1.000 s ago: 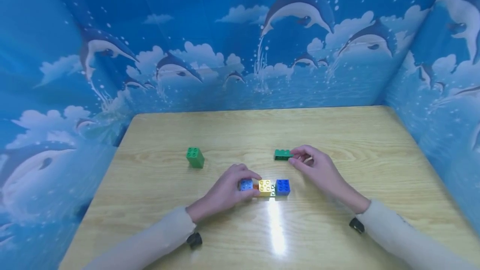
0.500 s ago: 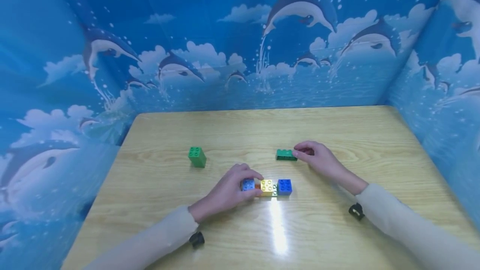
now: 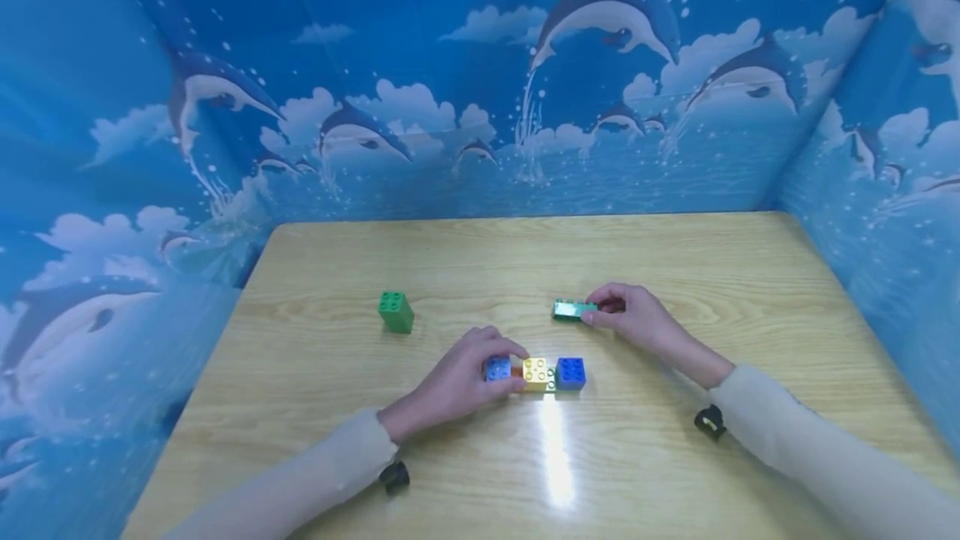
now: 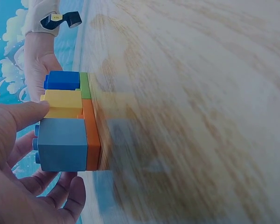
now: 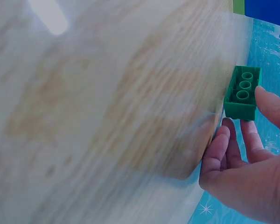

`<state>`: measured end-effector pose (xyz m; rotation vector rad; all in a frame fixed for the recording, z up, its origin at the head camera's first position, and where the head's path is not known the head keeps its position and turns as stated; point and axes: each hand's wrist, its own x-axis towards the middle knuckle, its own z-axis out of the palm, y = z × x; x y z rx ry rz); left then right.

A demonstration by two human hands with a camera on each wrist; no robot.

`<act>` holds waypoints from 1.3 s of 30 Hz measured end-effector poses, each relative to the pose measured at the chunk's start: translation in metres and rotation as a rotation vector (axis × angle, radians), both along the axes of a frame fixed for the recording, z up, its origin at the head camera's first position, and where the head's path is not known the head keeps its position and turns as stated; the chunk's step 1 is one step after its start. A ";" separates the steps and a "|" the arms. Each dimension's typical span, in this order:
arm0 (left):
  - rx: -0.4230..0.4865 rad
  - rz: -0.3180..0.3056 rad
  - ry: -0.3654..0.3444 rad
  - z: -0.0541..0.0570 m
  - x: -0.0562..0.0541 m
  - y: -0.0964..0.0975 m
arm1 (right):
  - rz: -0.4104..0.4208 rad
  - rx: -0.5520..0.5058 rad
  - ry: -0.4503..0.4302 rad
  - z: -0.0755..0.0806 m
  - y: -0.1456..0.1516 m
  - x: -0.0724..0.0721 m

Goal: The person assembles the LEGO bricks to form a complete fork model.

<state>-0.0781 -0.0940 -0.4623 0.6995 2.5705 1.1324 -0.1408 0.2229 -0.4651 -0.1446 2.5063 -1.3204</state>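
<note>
My left hand (image 3: 468, 373) holds a low row of joined toy building bricks near its left end. In that row a light blue brick (image 4: 63, 144) and a yellow brick (image 4: 64, 103) sit on an orange base brick (image 4: 92, 135). A dark blue brick (image 3: 571, 373) tops the light green base piece (image 4: 85, 85) at the right end. The left thumb reaches to the yellow brick's studs. Farther back, my right hand (image 3: 636, 319) pinches the right end of a green brick (image 5: 242, 91). Its hollow underside, with round tubes, faces the right wrist camera.
A tall green brick stack (image 3: 396, 312) stands upright on the wooden table (image 3: 465, 273), left of the hands. Dolphin-printed blue curtains (image 3: 480, 65) hang along the table's back and sides. Light glares off the tabletop in front of the row.
The right fingers have settled on the green brick's end. The brick has tilted, so its dark hollow side now catches bright glare in the head view. The left hand keeps its hold.
</note>
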 end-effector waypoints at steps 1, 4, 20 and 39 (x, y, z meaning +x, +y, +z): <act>0.003 -0.002 0.000 0.000 0.000 0.000 | -0.001 0.001 -0.002 0.000 0.000 0.000; 0.014 -0.003 0.000 -0.001 0.000 -0.001 | 0.008 -0.002 -0.004 0.000 -0.001 0.000; 0.022 -0.002 0.000 0.000 0.000 -0.002 | 0.073 0.005 0.017 0.003 -0.004 0.003; 0.014 0.004 -0.014 -0.001 0.000 -0.002 | 0.123 -0.012 0.123 -0.005 -0.020 0.014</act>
